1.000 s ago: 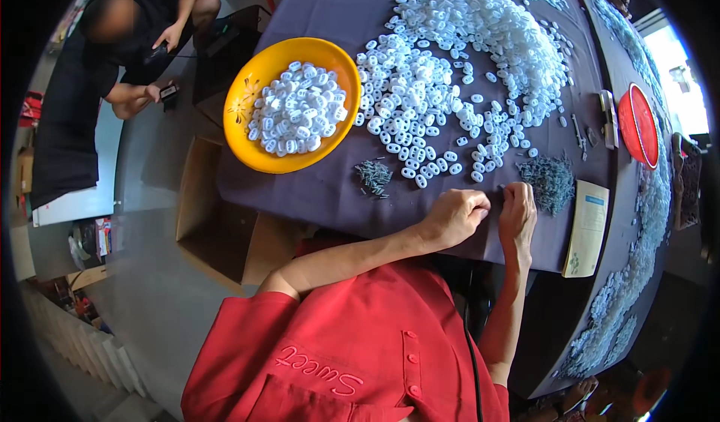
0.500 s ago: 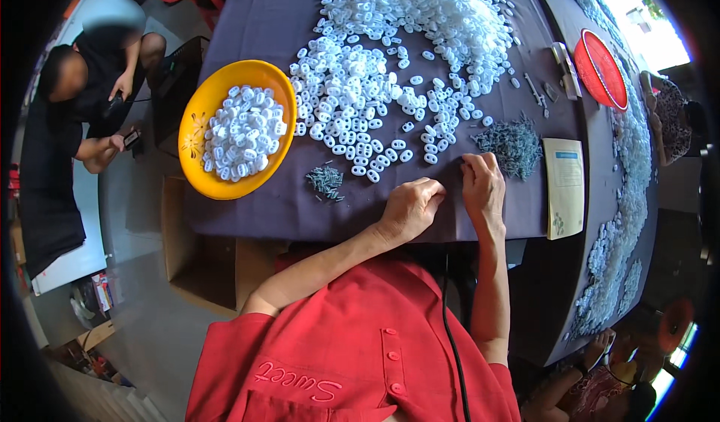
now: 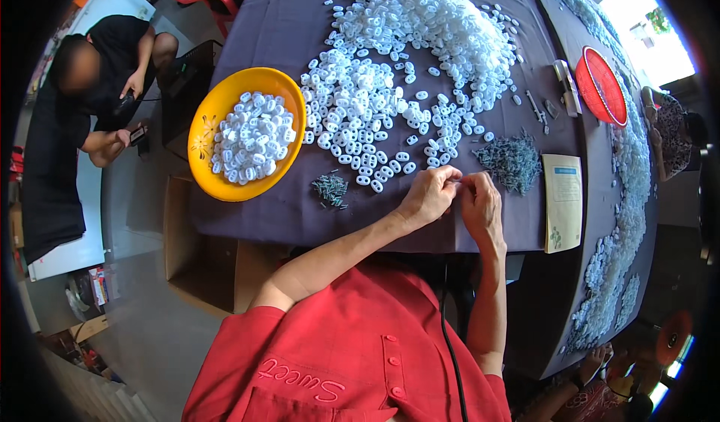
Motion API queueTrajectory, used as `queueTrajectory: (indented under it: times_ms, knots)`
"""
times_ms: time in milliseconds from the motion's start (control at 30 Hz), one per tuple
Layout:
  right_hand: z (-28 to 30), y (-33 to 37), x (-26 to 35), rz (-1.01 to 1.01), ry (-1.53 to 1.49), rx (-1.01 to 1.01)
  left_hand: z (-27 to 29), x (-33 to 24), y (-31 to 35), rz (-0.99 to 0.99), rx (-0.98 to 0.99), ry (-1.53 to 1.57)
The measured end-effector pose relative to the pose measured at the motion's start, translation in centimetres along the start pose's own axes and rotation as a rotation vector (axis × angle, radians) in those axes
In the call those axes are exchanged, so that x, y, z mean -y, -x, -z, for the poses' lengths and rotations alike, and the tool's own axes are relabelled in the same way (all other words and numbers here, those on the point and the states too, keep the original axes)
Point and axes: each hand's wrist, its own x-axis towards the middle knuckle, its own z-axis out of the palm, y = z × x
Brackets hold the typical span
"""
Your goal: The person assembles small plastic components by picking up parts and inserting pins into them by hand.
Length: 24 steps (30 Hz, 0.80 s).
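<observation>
My left hand (image 3: 429, 197) and my right hand (image 3: 481, 206) meet fingertip to fingertip over the near edge of the dark tablecloth (image 3: 390, 223). Both are closed in a pinch; whatever lies between the fingers is too small and hidden to name. Just beyond them spread many small white oval plastic pieces with two holes (image 3: 352, 100). Close to my right hand is a heap of thin grey-green pins (image 3: 511, 163). A smaller pile of such pins (image 3: 330, 190) lies left of my left hand.
A yellow bowl (image 3: 206, 178) of white pieces stands at the left. On the right are a paper booklet (image 3: 562, 205) and a red basket (image 3: 602, 85). Beyond, another table carries more white pieces (image 3: 634, 167). A cardboard box (image 3: 199, 249) sits below; people are seated left and right.
My left hand has moved right and slightly up to meet my right hand, whose fingertips have come down a little. The whole view has shifted slightly.
</observation>
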Motion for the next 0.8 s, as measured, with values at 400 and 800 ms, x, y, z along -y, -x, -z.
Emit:
queueTrajectory:
  times_ms: [400, 800]
  knots:
    - [-0.3, 0.9, -0.4, -0.302, -0.701, -0.037, -0.4, -0.5, -0.4, 0.176, 0.043, 0.236]
    - [-0.4, 1.1, -2.1, -0.462, -0.94, -0.211, -0.7, -1.7, -2.5, -0.146, -0.169, -0.559]
